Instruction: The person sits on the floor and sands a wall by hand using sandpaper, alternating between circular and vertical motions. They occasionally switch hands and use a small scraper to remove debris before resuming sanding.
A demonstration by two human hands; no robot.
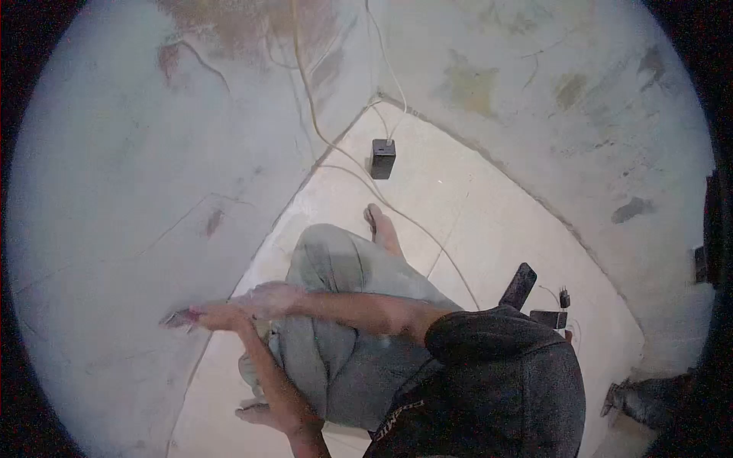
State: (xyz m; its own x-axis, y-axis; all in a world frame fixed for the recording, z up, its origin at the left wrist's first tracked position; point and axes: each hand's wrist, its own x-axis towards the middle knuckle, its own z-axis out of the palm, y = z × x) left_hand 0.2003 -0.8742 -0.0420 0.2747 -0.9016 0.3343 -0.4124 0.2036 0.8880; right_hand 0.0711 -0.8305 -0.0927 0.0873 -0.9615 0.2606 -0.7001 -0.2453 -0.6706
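My left hand [219, 316] reaches out past my knee, its fingers closed on a small greyish object with a reddish edge [183, 317]. The thing is smeared, and I cannot tell what kind it is. Right beside it, my right hand [271, 298] is blurred by motion, close to the left wrist, its fingers not distinct. Both forearms pass over my folded legs in grey-green trousers [336, 336].
A black box-shaped device [383, 159] with white cables stands on the pale floor [458, 206] near the wall corner. A long cable [416, 225] crosses the floor. By my shoulder lie a black phone-like slab [519, 285], a dark box [547, 320] and a plug [564, 298].
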